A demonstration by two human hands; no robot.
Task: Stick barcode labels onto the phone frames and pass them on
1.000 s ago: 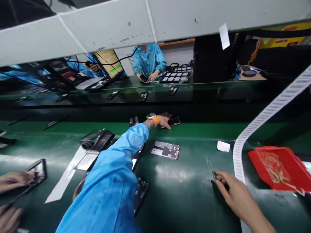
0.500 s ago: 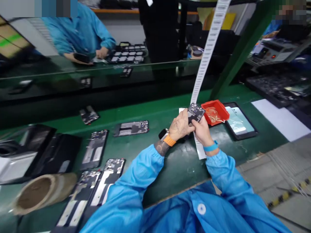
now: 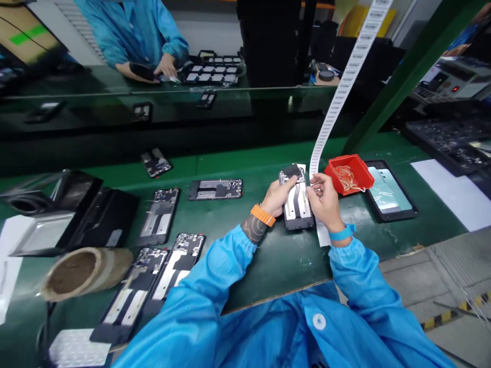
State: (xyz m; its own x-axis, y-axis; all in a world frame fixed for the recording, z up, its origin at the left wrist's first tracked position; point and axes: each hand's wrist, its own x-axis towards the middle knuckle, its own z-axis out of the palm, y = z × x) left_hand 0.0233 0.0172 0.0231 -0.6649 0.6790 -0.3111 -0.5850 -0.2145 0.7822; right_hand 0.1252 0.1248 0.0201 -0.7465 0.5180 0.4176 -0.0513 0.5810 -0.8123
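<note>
In the head view, my left hand (image 3: 279, 197) grips an opened phone (image 3: 298, 204) by its left side, thumb across the upper part. The phone's inside faces up, with a circuit board at the top and silver areas around a dark strip below. Close by on the right, my right hand (image 3: 325, 202) has its thumb and index finger pinched at a long white strip of barcode labels (image 3: 333, 117). The strip slants down from above, and its lower end shows under the right hand. Whether a single label is between the fingertips is too small to tell.
A red bin (image 3: 351, 174) of rubber bands stands right of my hands, beside a black tray (image 3: 408, 207) holding a glossy panel. Several opened phones (image 3: 159, 217) lie left, near a brown tape roll (image 3: 88, 271) and black box (image 3: 111, 225). Across the bench sits a co-worker (image 3: 134, 36).
The phone has come lower and slightly left, now upright in my left hand alone with its inside showing. My right hand has let go of it and moved to the label strip.
</note>
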